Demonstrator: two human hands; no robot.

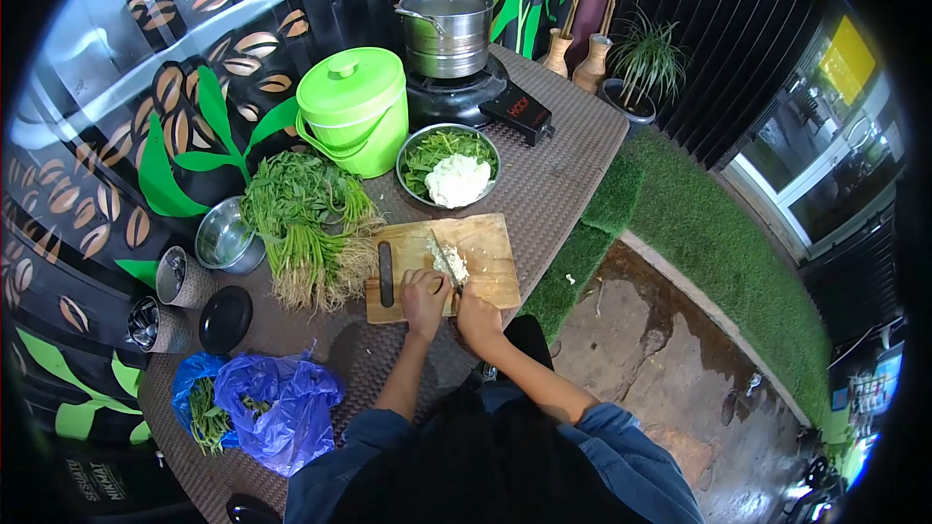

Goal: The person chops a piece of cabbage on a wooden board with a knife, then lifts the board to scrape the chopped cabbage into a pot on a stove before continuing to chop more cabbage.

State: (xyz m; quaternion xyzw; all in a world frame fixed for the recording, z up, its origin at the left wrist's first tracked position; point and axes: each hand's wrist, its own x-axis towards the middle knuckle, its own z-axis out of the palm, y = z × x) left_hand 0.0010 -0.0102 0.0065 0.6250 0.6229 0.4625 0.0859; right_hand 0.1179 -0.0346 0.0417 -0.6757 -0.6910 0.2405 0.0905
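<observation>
Brown woven-textured table point(573, 160) is taken up along its wall side by a lime-green lidded plastic bucket point(351, 107) and a big bundle of leafy green stems with pale roots point(309, 223). Below the bucket, a round steel bowl point(404, 184) is filled with cut greens and a white, bumpy, cauliflower-like lump point(458, 180). Nearest the person, a rectangular light-wood cutting board point(493, 241) with a dark slot near its left end is laid flat, just below the bowl. Both hands are placed side by side at its near edge. The knife handle is gripped by the right hand point(479, 320), fingers closed around it; the left hand point(425, 303) is pressed close beside the blade, fingers bent, and whether anything is pinched there can't be made out. The thin metal-bladed knife point(443, 249) is angled across the board's middle, tip pointed away; judged light and stiff, sharp along the edge, best held by the handle only. Small chopped white pieces point(460, 265) are scattered around the blade; likely light, crumbly, maybe damp, easily spread, best gathered from the side with curled fingertips kept off the edge.
</observation>
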